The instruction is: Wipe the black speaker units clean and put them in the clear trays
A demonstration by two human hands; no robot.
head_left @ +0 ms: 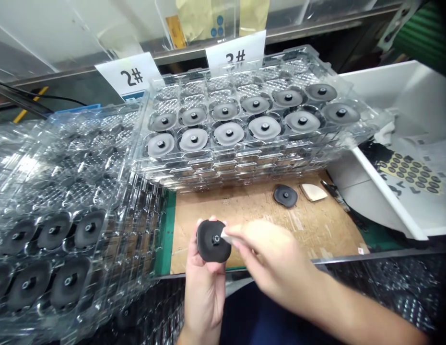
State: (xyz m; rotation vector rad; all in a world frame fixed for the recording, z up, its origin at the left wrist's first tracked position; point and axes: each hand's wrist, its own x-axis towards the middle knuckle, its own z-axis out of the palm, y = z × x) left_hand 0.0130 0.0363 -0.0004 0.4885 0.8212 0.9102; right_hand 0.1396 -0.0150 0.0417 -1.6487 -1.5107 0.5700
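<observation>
My left hand (203, 282) holds a black round disc part (210, 242) upright by its edge, just above the front of a brown board (316, 225). My right hand (271, 261) pinches a small white piece (228, 236) against the disc's centre hub. A second black disc (285, 195) lies flat on the board, with a beige wedge-shaped pad (312, 191) beside it to the right.
A stack of clear blister trays (244, 158) with grey discs in two rows stands behind the board. More clear trays (64, 225) with black discs fill the left. A white bin (388, 201) with a sheet of dark oval stickers (412, 175) sits at right. Labels read "2#".
</observation>
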